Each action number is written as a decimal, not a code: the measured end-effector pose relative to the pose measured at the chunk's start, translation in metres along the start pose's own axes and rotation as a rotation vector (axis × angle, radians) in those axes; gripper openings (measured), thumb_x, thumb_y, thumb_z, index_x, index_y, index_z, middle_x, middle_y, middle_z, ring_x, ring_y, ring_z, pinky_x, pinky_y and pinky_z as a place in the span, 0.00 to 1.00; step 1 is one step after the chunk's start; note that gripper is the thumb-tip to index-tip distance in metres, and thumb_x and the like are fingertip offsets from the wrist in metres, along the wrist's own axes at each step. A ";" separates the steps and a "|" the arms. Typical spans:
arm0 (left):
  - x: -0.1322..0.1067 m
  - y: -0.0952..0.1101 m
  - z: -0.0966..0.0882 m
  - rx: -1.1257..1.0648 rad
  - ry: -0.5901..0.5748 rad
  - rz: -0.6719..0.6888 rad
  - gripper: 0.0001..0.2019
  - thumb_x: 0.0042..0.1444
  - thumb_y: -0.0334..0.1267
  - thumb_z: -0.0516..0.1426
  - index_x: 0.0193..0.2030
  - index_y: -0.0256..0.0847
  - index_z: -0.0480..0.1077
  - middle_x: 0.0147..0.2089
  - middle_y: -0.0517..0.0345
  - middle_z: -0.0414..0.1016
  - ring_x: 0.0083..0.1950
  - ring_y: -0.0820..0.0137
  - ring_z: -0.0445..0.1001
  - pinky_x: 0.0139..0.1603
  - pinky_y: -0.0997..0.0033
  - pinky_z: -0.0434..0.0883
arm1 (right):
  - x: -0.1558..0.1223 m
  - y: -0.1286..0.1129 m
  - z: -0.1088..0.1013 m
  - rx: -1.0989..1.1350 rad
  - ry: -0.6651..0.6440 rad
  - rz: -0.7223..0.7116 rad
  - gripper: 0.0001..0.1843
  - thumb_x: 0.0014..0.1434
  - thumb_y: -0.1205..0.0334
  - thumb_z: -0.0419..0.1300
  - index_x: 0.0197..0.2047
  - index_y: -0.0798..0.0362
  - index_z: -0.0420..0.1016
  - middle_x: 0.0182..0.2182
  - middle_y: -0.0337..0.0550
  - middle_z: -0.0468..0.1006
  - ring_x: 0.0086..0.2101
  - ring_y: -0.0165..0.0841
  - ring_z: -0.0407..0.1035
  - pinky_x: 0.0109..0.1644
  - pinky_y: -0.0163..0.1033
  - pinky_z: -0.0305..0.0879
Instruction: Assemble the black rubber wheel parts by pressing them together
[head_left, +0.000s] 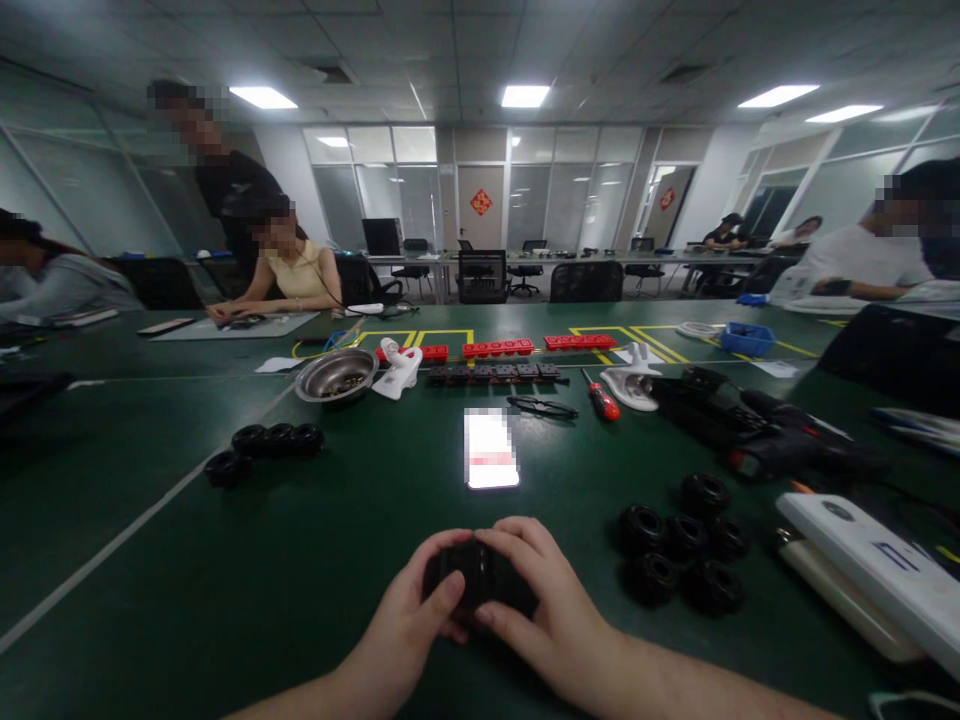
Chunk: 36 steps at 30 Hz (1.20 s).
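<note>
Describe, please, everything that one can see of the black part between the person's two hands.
The black part looks like glossy plastic or rubber, with faint highlights on its surface. The left hand holds one side, its thumb across the near face; the right hand holds the other. It is nearer to the camera than the lit phone. The hands hide much, so its full shape cannot be told.
</note>
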<state>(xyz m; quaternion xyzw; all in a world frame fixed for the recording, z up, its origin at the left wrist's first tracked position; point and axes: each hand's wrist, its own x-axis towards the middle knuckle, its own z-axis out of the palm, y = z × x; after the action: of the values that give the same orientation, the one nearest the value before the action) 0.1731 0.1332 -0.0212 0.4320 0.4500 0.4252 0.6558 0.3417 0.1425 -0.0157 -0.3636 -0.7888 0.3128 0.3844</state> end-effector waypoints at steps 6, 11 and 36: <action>0.003 -0.005 -0.003 -0.004 -0.007 0.025 0.21 0.43 0.48 0.59 0.40 0.38 0.61 0.31 0.60 0.69 0.24 0.76 0.70 0.23 0.77 0.66 | -0.003 0.000 -0.001 -0.015 -0.014 -0.016 0.28 0.49 0.63 0.59 0.53 0.50 0.57 0.47 0.46 0.59 0.47 0.37 0.56 0.51 0.42 0.56; 0.002 -0.010 -0.005 0.003 -0.071 0.078 0.20 0.45 0.44 0.58 0.44 0.40 0.60 0.33 0.59 0.70 0.26 0.74 0.71 0.23 0.78 0.66 | 0.000 0.001 0.000 0.000 0.052 0.063 0.19 0.51 0.52 0.55 0.44 0.54 0.63 0.39 0.47 0.64 0.41 0.39 0.60 0.45 0.45 0.58; 0.003 -0.003 -0.001 0.003 -0.035 0.007 0.25 0.42 0.46 0.60 0.44 0.36 0.59 0.32 0.55 0.71 0.26 0.72 0.72 0.24 0.74 0.65 | 0.004 0.002 -0.001 0.048 0.001 0.043 0.14 0.52 0.54 0.55 0.40 0.53 0.66 0.37 0.44 0.64 0.39 0.36 0.61 0.42 0.41 0.59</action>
<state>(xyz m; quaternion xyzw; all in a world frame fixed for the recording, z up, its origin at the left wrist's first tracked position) 0.1730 0.1357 -0.0250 0.4421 0.4376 0.4192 0.6613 0.3417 0.1471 -0.0156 -0.3714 -0.7728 0.3394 0.3867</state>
